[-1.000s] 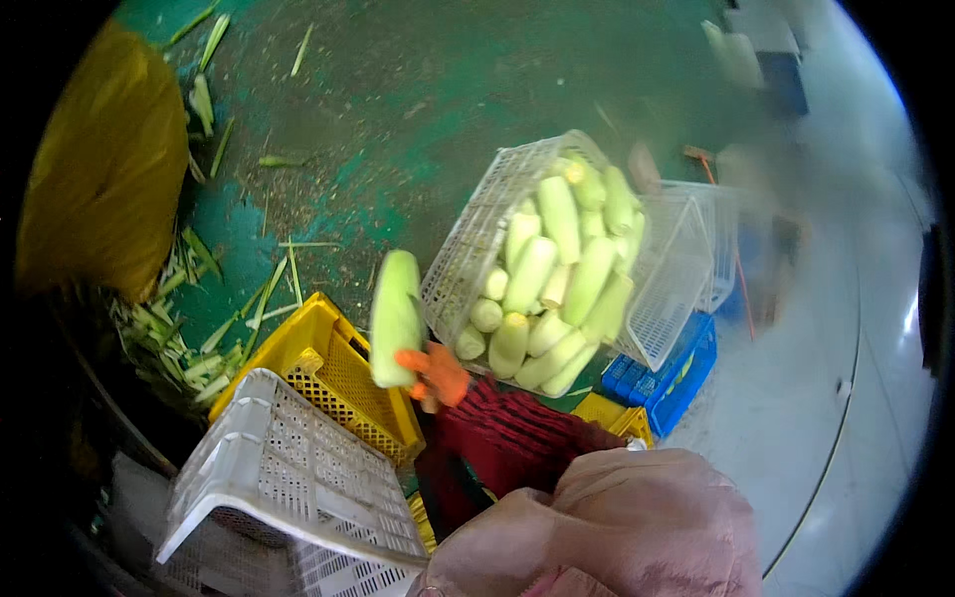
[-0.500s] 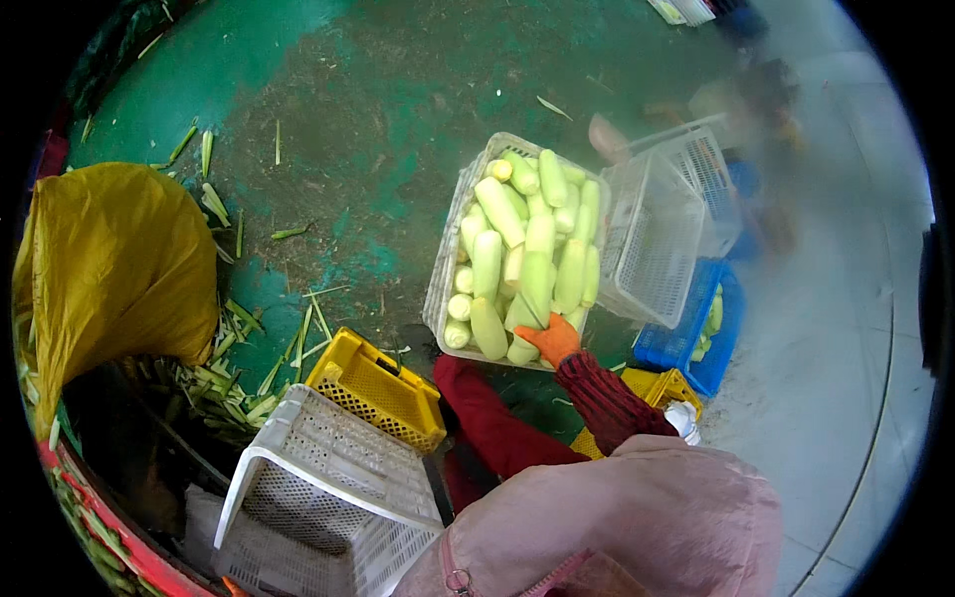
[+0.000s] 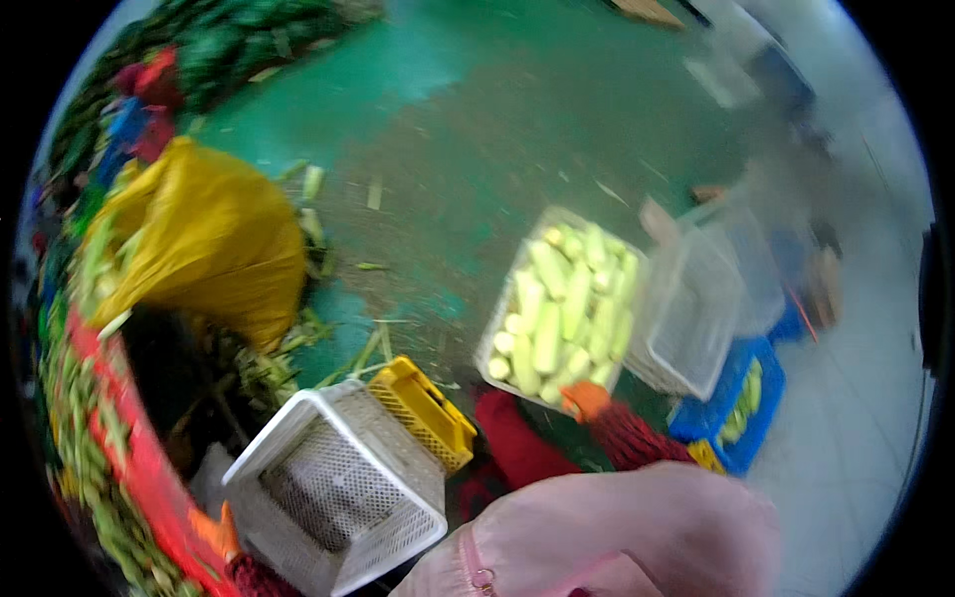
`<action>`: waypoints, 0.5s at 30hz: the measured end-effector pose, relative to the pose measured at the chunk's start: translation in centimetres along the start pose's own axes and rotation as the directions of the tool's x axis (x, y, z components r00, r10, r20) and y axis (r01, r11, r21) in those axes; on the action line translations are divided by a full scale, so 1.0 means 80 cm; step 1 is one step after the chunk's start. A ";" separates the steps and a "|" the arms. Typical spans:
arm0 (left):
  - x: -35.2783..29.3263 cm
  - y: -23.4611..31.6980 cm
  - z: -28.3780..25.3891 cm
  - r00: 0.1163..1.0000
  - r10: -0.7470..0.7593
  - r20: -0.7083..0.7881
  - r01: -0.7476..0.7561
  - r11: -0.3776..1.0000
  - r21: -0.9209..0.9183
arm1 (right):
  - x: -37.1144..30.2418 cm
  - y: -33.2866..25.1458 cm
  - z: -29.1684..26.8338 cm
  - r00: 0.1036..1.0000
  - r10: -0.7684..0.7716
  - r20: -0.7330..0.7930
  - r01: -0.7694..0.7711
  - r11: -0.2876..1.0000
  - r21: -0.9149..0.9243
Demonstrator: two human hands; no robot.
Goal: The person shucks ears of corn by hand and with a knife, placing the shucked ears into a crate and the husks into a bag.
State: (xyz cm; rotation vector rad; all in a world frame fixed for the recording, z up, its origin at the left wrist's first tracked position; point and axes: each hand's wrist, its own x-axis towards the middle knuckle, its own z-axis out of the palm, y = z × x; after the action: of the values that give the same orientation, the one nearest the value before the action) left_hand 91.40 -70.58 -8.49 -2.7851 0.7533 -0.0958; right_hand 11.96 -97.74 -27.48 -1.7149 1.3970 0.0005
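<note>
My right hand, in an orange glove, is at the near edge of a white crate filled with pale green cylindrical vegetables. They look like ears of corn in trimmed husks. Its fingers look closed, but blur hides what is in them. At the lower left is my left hand, also gloved in orange. Its fingers are apart and nothing shows in them. It is beside a red rim, close to a tilted white basket with nothing visible inside. Long green ears lie beyond the rim.
A yellow sack with green pieces at its mouth stands at left, husk scraps around it. A yellow crate adjoins the white basket. At right are a pale crate and a blue crate holding some ears.
The view has swung left, so the whole scene sits further right. My left hand has come into sight beside the red rim. My right hand has drawn back slightly toward the crate's near edge.
</note>
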 end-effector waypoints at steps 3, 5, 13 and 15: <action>-0.094 0.058 -0.016 0.997 0.014 -0.072 -0.043 0.903 -0.427 | -0.058 -0.070 -0.024 0.923 0.333 0.190 -0.338 0.473 0.814; -0.172 0.095 -0.028 0.986 -0.013 -0.166 -0.089 0.803 -0.589 | -0.076 -0.108 -0.042 0.931 0.233 0.281 -0.357 0.423 0.833; -0.530 0.115 0.022 0.851 -0.454 0.265 0.488 0.495 -0.718 | -0.017 -0.180 -0.053 0.573 -0.285 0.768 -0.512 0.608 0.607; -0.612 0.129 0.029 0.734 -0.597 0.324 0.606 0.361 -0.709 | 0.002 -0.206 -0.053 0.496 -0.238 0.835 -0.412 0.782 0.468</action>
State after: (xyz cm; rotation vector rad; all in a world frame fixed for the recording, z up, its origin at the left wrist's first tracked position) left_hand 44.40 -53.98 -13.23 -3.7560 -0.4879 0.1749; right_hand 22.74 -101.13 -14.79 -0.7927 0.5579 0.3902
